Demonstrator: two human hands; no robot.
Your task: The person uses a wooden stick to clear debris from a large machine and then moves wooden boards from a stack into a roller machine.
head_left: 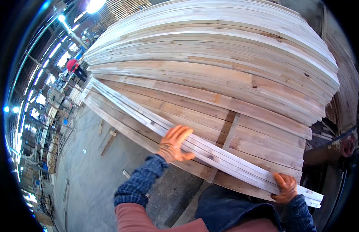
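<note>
A bundle of long pale wooden slats [210, 152] lies slanted across the lower boards of a big lumber stack [225, 69]. My left hand [173, 144], in an orange glove, grips the bundle near its middle, fingers over its top. My right hand [286, 188], also gloved in orange, grips the same bundle close to its near end, which sticks out past the stack at the lower right. Both forearms wear dark blue knit sleeves.
A concrete floor [90, 174] with a few wood scraps [108, 141] lies to the left. A person in a red top [74, 66] stands far off at the back left among racks. More stacked timber [347, 77] rises at the right.
</note>
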